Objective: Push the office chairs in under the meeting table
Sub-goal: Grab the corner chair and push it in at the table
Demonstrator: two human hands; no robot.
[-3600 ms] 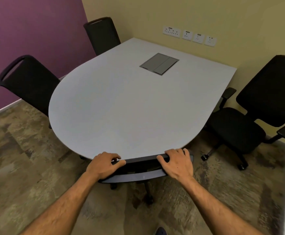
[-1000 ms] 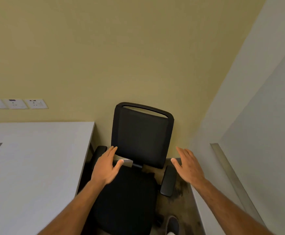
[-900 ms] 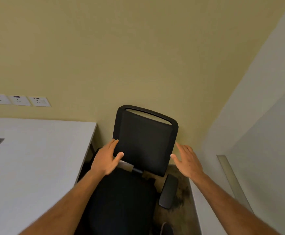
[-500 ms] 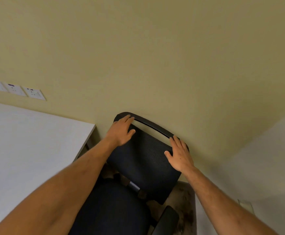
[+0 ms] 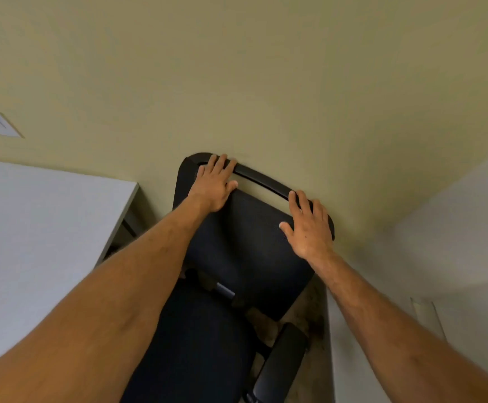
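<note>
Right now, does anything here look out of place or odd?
Only the chair: it stands beside the table rather than under it, its back near the wall. The left hand and right hand rest on its top edge. No damage or spills show.

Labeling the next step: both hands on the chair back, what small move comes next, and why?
Probably close both hands on the chair's top bar and turn it toward the table: fingers lie flat, the seat still sits beside the table edge.
</note>
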